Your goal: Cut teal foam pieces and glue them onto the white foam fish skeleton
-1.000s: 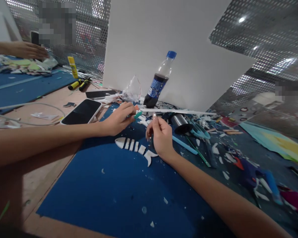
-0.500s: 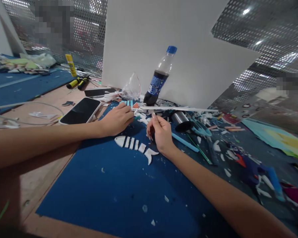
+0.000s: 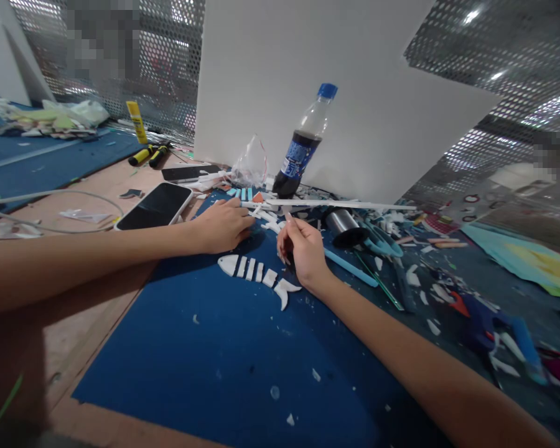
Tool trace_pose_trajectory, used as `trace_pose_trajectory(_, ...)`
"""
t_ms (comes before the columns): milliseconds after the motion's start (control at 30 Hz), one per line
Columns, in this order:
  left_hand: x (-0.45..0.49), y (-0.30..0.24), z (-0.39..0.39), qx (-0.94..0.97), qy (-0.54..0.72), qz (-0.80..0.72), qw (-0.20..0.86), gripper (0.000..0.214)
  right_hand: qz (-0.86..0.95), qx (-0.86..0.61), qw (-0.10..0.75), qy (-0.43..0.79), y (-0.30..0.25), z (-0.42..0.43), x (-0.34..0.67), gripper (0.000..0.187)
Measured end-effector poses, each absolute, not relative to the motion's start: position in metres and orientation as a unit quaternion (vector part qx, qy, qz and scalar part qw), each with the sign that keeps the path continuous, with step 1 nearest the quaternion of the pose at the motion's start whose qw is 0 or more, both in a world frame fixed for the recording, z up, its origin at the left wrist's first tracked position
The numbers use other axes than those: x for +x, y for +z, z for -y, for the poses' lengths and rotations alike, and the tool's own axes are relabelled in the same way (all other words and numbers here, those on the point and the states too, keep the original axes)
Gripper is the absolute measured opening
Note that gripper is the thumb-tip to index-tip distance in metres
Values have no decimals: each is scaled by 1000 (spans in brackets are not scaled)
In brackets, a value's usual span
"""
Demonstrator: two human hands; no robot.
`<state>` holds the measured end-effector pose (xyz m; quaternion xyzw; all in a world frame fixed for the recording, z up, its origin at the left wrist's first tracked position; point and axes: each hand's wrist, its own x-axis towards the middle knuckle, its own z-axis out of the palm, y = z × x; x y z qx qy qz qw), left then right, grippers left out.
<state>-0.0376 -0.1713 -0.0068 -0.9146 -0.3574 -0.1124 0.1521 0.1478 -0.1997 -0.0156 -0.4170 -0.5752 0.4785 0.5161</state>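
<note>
A white cut-out fish skeleton (image 3: 257, 274) lies in pieces on the blue cutting mat (image 3: 224, 348). My left hand (image 3: 223, 224) rests just above it, fingers curled over small white and teal scraps; what it grips, if anything, is hidden. My right hand (image 3: 302, 249) hovers to the right of the fish, thumb and fingers pinched together near a thin white strip (image 3: 336, 205); I cannot make out anything held between them.
A cola bottle (image 3: 303, 146) leans against a large white board (image 3: 336, 93). A phone (image 3: 156, 206) lies left of the mat. A metal cylinder (image 3: 344, 227), scissors (image 3: 378, 239), a teal stick (image 3: 350, 267) and many paper scraps crowd the right. Markers (image 3: 149, 154) and a glue stick (image 3: 137, 122) sit at the back left.
My left hand has put down the teal piece it held and now rests lower on the scraps. Another person's hand at the far left has left the view. My right hand barely shifted.
</note>
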Motion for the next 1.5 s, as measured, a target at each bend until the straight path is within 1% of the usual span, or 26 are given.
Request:
trace_pose_trajectory(133, -38, -7, 170, -923, -87, 347, 142, 22, 558, -403, 527, 498, -16, 199, 148, 40)
trace_pose_trajectory(233, -36, -6, 173, -923, -75, 339, 168, 20, 549, -384, 542, 507, -15, 199, 149, 37)
trace_pose_trajectory(333, -35, -5, 178, -922, -68, 324, 203, 13, 539, -376, 558, 507, -15, 196, 150, 37)
trace_pose_trajectory(533, -35, -3, 178, -920, -81, 314, 219, 13, 484, -415, 600, 484, -17, 187, 154, 38)
trace_pose_trajectory(700, -35, -4, 173, -944, -76, 255, 196, 21, 478, -421, 590, 496, -17, 184, 157, 37)
trace_pose_trajectory(967, -37, -6, 167, -953, -64, 236, 178, 12, 480, -429, 574, 507, -14, 183, 158, 32)
trace_pose_trajectory(1167, -38, -3, 169, -946, -73, 242, 205, 20, 478, -411, 604, 488, -18, 178, 160, 31)
trace_pose_trajectory(1333, -37, -3, 169, -955, -60, 212, 197, 14, 510, -410, 616, 439, -16, 186, 157, 32)
trace_pose_trajectory(1400, -38, -4, 166, -961, -61, 197, 186, 14, 533, -418, 603, 423, -12, 194, 153, 36)
trace_pose_trajectory(1433, -38, -4, 165, -963, -63, 190, 180, 14, 548, -427, 583, 422, -10, 199, 151, 38)
trace_pose_trajectory(1500, -39, -4, 162, -967, -66, 181, 170, 14, 600, -454, 512, 414, -8, 206, 147, 42)
